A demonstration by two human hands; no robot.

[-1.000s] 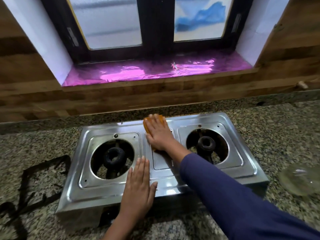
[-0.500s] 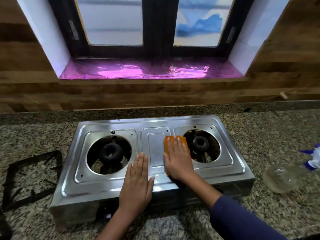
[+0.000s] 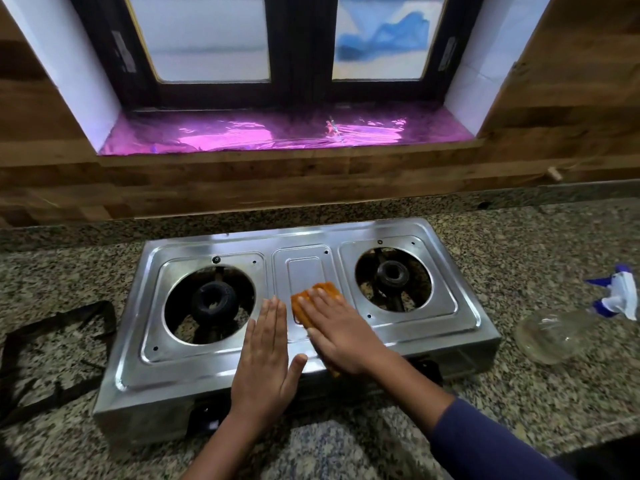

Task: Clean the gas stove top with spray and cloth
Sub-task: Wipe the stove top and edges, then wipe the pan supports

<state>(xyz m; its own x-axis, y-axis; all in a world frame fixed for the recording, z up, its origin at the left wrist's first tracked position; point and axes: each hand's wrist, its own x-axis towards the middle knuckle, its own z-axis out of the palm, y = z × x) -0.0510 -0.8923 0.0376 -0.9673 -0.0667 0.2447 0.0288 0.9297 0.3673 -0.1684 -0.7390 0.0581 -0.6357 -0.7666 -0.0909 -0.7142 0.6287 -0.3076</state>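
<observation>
On stove [image 3: 180,372] centre panel: right hand [image 3: 341,337], fingers [image 3: 311,308] flat, presses orange cloth [image 3: 313,299]. Left hand [image 3: 266,358], fingers straight, grasping nothing, braces front edge. Advice: firm overlapping strokes, skirt burner openings [image 3: 209,304]. Spray bottle [image 3: 561,332] lies on surface [image 3: 519,265], right.

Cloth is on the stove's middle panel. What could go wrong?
The orange cloth under the right hand sits between open burner wells; an edge might catch the right burner.
The stove might slide if the left hand, flat on its front, lifts.
The spray bottle lies sideways and could leak.
</observation>
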